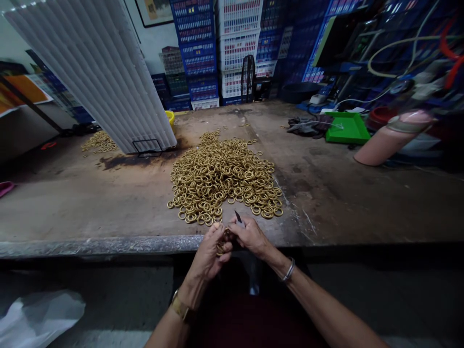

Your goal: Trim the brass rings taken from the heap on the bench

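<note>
A large heap of gold-coloured rings [224, 169] lies on the wooden table [337, 193]. At the table's front edge, my left hand [212, 251] is closed around a few gold rings [220, 249]. My right hand [250, 236] meets it there, gripping a small knife whose dark pointed blade [238, 216] sticks up past the fingers. The right fingertips touch or nearly touch the rings in the left hand; the exact contact is hidden. Most of the knife's handle is covered by my right hand.
A tall corrugated white panel [97, 72] leans in a wire stand at left, beside a smaller ring pile [99, 141]. At right are a green tray [346, 128] and a pink bottle [393, 137]. Stacked blue crates [197, 63] and a black fan [248, 77] stand behind.
</note>
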{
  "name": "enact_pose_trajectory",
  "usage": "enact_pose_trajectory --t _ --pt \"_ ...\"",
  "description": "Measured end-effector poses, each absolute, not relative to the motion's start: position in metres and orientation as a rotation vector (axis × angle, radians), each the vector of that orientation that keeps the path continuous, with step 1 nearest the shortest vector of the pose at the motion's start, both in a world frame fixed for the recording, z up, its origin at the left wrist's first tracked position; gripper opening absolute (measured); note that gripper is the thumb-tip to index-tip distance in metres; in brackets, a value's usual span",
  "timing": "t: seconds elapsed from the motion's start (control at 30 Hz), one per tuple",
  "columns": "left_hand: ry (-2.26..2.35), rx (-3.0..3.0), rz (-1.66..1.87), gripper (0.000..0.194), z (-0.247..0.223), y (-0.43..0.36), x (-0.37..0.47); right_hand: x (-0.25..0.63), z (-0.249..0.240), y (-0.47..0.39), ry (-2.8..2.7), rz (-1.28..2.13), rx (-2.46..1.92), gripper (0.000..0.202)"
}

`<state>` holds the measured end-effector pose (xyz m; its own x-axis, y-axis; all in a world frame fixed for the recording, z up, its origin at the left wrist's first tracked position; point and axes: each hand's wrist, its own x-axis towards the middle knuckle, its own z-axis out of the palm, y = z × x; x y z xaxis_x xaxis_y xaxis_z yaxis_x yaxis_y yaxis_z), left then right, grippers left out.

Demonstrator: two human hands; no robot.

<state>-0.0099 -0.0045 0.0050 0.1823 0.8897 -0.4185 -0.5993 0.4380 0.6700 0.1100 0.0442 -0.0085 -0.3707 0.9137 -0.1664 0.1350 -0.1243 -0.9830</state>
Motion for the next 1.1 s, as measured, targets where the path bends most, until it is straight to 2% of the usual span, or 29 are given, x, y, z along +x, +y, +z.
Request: enact_pose_trajectory --t 0.17,0.37,0.53,0.67,1.1 --pt "0.841 0.213 1.116 0.029 0.000 -0.002 -0.010 0.111 -0.011 0.045 -1.665 1.312 -1.209 0.013" --pt "0.815 0.113 1.161 0.021 0.001 -0.001 -0.007 0.113 -0.015 0.047 -1.604 1.333 -1.270 0.017" --pt "0.782 0.077 1.249 0.017 0.002 0.000 -0.005 0.120 -0.024 0.039 -2.017 0.892 -1.243 0.013" --pt "0.757 0.085 1.288 0.021 0.001 0.000 -0.004 0.122 -0.026 0.031 -2.303 0.702 -1.188 0.017" --pt "0.757 -0.011 1.234 0.020 -0.004 0.000 -0.007 0.118 -0.017 0.026 -2.412 0.622 -1.294 0.021"
